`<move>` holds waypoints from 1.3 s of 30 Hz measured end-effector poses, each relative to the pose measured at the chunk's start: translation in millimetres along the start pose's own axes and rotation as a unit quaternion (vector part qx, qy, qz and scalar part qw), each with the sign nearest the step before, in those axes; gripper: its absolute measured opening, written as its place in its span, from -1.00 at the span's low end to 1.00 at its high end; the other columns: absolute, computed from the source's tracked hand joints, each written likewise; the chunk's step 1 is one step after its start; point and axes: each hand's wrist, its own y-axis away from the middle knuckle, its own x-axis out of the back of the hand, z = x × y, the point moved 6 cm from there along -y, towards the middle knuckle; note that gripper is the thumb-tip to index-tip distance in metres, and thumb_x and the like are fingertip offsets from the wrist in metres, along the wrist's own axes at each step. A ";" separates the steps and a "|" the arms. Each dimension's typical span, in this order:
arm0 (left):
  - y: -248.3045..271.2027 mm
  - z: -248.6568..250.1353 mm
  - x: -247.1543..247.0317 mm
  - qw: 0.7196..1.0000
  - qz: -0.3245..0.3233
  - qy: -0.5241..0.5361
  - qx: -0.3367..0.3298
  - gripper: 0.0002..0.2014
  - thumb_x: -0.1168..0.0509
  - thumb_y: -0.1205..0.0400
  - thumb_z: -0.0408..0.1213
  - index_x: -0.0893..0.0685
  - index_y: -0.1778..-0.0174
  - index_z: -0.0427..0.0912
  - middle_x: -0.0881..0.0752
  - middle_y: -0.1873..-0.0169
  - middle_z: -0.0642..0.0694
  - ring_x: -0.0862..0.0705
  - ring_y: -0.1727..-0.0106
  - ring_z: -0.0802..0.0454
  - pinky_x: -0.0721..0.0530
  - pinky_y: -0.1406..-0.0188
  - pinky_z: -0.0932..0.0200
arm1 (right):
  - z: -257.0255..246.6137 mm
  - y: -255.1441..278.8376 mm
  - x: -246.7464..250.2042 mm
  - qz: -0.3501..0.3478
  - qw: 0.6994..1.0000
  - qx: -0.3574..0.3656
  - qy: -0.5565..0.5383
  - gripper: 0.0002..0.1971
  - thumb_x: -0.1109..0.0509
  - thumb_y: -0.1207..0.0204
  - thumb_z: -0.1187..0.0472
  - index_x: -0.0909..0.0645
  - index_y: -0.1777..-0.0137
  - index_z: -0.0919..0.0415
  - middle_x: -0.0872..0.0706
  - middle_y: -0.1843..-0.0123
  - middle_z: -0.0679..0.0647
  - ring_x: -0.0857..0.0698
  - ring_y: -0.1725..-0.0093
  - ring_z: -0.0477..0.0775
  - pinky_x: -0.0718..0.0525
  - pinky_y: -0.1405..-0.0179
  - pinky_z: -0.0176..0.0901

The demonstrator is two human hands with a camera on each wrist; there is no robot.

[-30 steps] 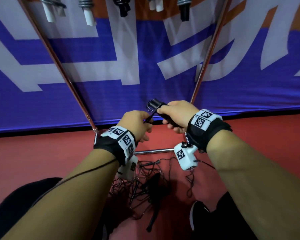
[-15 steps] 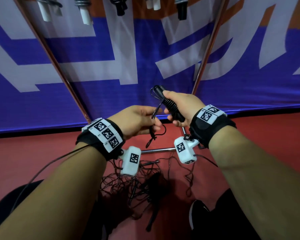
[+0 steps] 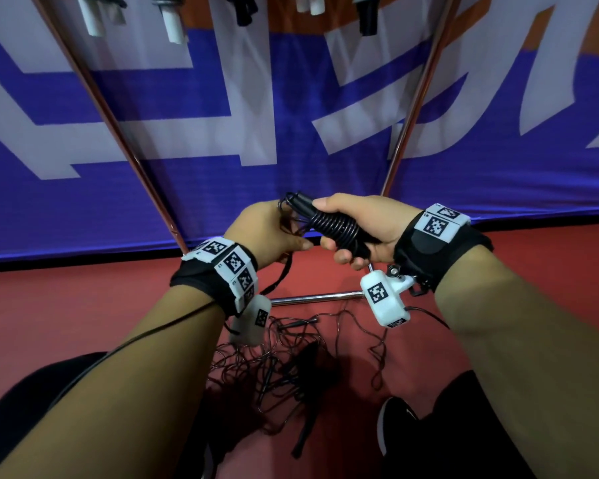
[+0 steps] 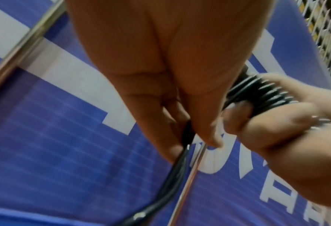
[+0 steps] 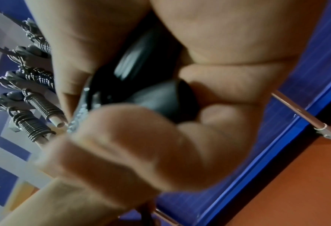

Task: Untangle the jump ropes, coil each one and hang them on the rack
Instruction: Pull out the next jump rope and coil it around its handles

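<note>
Head view: right hand [image 3: 360,226] wraps its curled fingers around a black jump-rope handle bundle wound with tight black cord coils [image 3: 332,224], thumb on top. Left hand [image 3: 267,233], touching the right one, pinches the loose black cord end [image 4: 180,165] trailing down from the bundle. Below both hands, a tangled heap of thin black ropes [image 3: 291,361] lies on the red floor [image 3: 66,305]. Above the hands, coiled ropes with white and black handles [image 5: 42,105] hang from the chrome rack [image 3: 408,108], against a blue-and-white banner [image 3: 291,133].
</note>
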 end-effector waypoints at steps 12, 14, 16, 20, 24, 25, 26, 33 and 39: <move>4.7 11.4 14.4 0.987 -0.077 -0.067 -0.124 -0.90 -0.65 -0.53 -0.24 -0.92 0.15 0.08 -0.86 0.20 0.14 -0.80 0.15 0.28 -0.67 -0.02 0.29 | 26.1 4.7 -29.8 -0.119 0.963 -0.080 0.228 -0.61 -0.37 -0.81 -0.13 -0.63 -0.40 0.16 -0.90 0.07 0.17 -0.84 0.28 0.12 -0.63 0.50 -0.24; 6.2 13.9 8.5 0.981 -0.079 -0.110 -0.136 -0.90 -0.61 -0.57 -0.24 -0.91 0.14 0.10 -0.87 0.24 0.17 -0.77 0.23 0.34 -0.67 0.12 0.34 | 30.0 0.7 -28.1 -0.102 0.958 -0.083 0.256 -0.66 -0.41 -0.79 -0.13 -0.61 -0.44 -0.01 -0.90 0.05 0.14 -0.87 0.16 0.16 -0.65 0.41 -0.19; 5.6 15.3 4.3 0.971 -0.072 -0.159 -0.160 -0.88 -0.57 -0.58 -0.24 -0.89 0.11 0.13 -0.86 0.20 0.19 -0.79 0.12 0.27 -0.74 0.02 0.19 | 32.3 -3.9 -24.4 -0.071 0.956 -0.080 0.273 -0.68 -0.46 -0.75 -0.16 -0.66 -0.41 -0.09 -0.87 0.11 0.12 -0.87 0.11 0.18 -0.62 0.36 -0.15; 2.3 16.9 1.9 0.953 -0.059 -0.235 -0.182 -0.77 -0.43 -0.61 -0.36 -0.88 -0.06 0.05 -0.77 0.04 0.11 -0.73 -0.09 0.05 -0.68 -0.19 0.07 | 29.9 -20.6 -13.0 0.029 0.937 -0.030 0.346 -0.74 -0.45 -0.72 -0.20 -0.69 -0.29 -0.15 -0.83 0.17 0.10 -0.85 0.29 0.09 -0.64 0.52 -0.27; 0.1 16.2 -10.7 0.949 -0.083 -0.252 -0.169 -0.66 -0.32 -0.71 -0.31 -0.82 -0.36 0.01 -0.74 -0.09 -0.03 -0.64 -0.23 -0.04 -0.55 -0.26 0.12 | 21.1 -28.0 5.5 0.160 0.890 0.021 0.426 -0.73 -0.42 -0.68 -0.25 -0.70 -0.14 -0.10 -0.82 0.25 0.01 -0.85 0.41 0.08 -0.55 0.55 -0.33; -0.2 17.2 -12.8 0.951 -0.078 -0.247 -0.170 -0.65 -0.31 -0.74 -0.31 -0.80 -0.41 0.01 -0.75 -0.12 -0.05 -0.65 -0.24 -0.06 -0.57 -0.29 0.09 | 19.8 -28.5 10.3 0.190 0.884 0.032 0.425 -0.74 -0.42 -0.67 -0.25 -0.70 -0.11 -0.09 -0.80 0.28 -0.01 -0.85 0.40 0.09 -0.56 0.51 -0.29; -1.1 17.9 -13.1 0.955 -0.067 -0.238 -0.166 -0.66 -0.32 -0.77 -0.30 -0.79 -0.44 0.00 -0.78 -0.16 -0.06 -0.68 -0.26 -0.06 -0.58 -0.31 0.10 | 18.2 -29.3 14.6 0.221 0.879 0.043 0.421 -0.74 -0.41 -0.68 -0.24 -0.70 -0.12 -0.09 -0.78 0.28 -0.01 -0.83 0.38 0.10 -0.60 0.47 -0.23; -1.3 2.2 -13.6 0.991 -0.051 -0.121 -0.031 -0.85 -0.52 -0.63 -0.28 -0.80 -0.05 0.07 -0.87 0.29 0.04 -0.83 0.25 0.09 -0.80 0.13 0.11 | 10.6 -33.9 32.4 0.317 0.879 0.042 0.353 -0.71 -0.31 -0.77 -0.17 -0.55 -0.26 0.02 -0.84 0.09 0.15 -0.81 0.25 0.19 -0.58 0.40 -0.11; -6.4 -8.0 -8.8 0.987 -0.007 -0.162 0.006 -0.72 -0.71 -0.47 -0.16 -0.69 0.20 0.01 -0.82 0.33 0.03 -0.79 0.33 0.05 -0.73 0.29 0.11 | 6.3 -24.6 13.3 0.232 0.956 0.046 0.173 -0.64 -0.33 -0.61 -0.19 -0.67 -0.13 0.09 -0.81 0.13 0.11 -0.75 0.37 0.14 -0.54 0.44 -0.13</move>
